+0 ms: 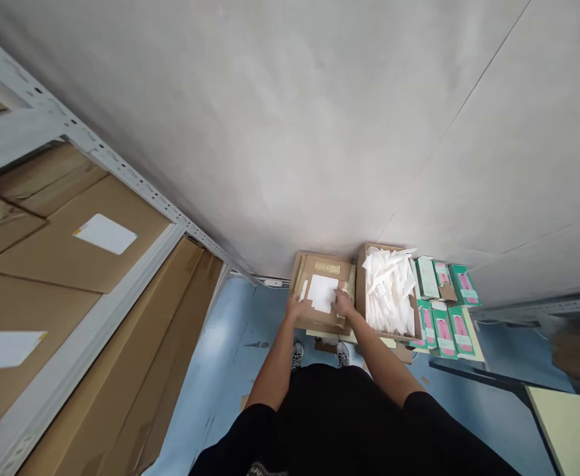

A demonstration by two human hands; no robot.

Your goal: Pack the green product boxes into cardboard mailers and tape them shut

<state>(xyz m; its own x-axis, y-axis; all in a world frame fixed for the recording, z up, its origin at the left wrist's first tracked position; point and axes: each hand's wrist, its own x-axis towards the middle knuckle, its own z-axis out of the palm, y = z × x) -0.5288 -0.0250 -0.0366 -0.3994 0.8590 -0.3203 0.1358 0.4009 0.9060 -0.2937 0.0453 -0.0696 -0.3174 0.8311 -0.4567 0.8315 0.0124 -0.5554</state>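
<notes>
a pale grey wall (319,132) stands behind a low cream table (477,347), with blue floor (225,324) below. the right hand (342,304) has its fingers bent at the right edge of a white sheet (322,293); whether they pinch it, i cannot tell. the left hand (294,307) rests at the near left part of the cardboard box (328,258) under that sheet, and its grasp is too small to tell. the box sits on the table in front of the person; the step in hand looks like handling the sheet on its top, and the next move seems to call for a steady left hand and light right fingers. just right is 1 open carton (362,291) of white packets (391,291), then green-and-pink boxes (446,334). at far left, a metal rack (135,185) holds larger cartons (121,277).
</notes>
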